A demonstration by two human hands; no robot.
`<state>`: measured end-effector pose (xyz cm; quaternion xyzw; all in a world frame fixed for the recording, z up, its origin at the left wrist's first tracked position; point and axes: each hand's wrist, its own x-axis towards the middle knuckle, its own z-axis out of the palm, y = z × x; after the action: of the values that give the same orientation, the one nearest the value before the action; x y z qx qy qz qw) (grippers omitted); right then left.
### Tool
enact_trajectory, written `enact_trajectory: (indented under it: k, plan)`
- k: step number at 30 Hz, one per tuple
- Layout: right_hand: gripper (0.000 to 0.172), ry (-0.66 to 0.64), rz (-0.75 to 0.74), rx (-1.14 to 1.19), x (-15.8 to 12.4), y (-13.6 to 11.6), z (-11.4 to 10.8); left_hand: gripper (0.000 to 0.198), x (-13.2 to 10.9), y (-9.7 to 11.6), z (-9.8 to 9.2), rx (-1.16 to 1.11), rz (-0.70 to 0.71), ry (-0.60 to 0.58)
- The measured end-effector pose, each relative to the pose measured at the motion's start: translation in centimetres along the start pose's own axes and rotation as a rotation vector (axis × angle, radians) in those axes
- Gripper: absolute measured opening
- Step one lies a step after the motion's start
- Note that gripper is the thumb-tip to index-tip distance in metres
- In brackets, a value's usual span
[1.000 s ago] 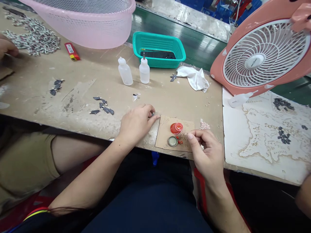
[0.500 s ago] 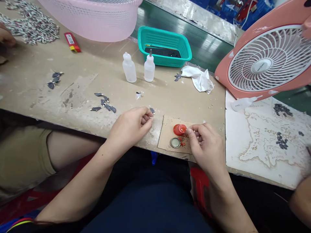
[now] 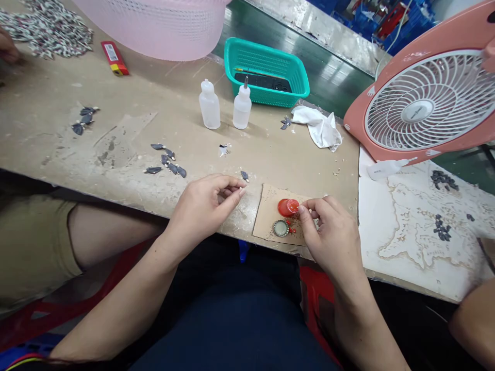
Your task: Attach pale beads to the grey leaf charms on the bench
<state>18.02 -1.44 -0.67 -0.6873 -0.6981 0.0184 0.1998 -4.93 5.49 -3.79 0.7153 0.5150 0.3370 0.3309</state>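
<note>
My left hand [image 3: 203, 214] rests at the table's front edge, its fingertips pinched together beside a small dark charm [image 3: 244, 175], and nothing shows between them. My right hand [image 3: 330, 237] is pinched at the rim of a small red cap [image 3: 288, 207], which stands on a brown cardboard piece [image 3: 266, 216]. Whatever lies between those fingertips is hidden. Near the cap lie a round metal bezel pendant [image 3: 281, 228] with a pale centre and a few red beads [image 3: 291, 225].
Dark charm groups [image 3: 166, 163] and two dropper bottles [image 3: 220, 105] stand on the worn table [image 3: 116, 149]. Behind are a teal basket [image 3: 266, 74], pink basket [image 3: 154, 28], and pink fan [image 3: 419, 111]. A co-worker's hand [image 3: 5, 48] is at far left, beside a beaded pile [image 3: 50, 31].
My right hand has moved left from beside the cardboard to the red cap's rim. My left hand has drawn back slightly from the dark charm, and the whole view has shifted a little.
</note>
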Motion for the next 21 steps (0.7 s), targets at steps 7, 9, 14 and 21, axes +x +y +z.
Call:
enact_trajectory:
  k: [7,9,14,21]
  plan:
    - [0.011,0.003,-0.006,0.011,0.0,-0.1,-0.1,0.012,-0.5,0.2,0.3,-0.113,-0.013,0.025]
    - [0.012,0.011,0.002,0.042,-0.1,-0.1,-0.1,0.012,-0.7,0.3,0.3,-0.177,-0.040,0.022]
    - [0.015,0.105,0.114,0.289,-0.6,-0.1,-0.5,0.014,-1.4,1.1,0.4,-0.429,-0.116,-0.017]
    - [0.014,0.129,0.365,0.871,-1.7,-0.6,-1.0,0.009,-2.6,3.1,1.2,-0.827,-0.211,-0.098]
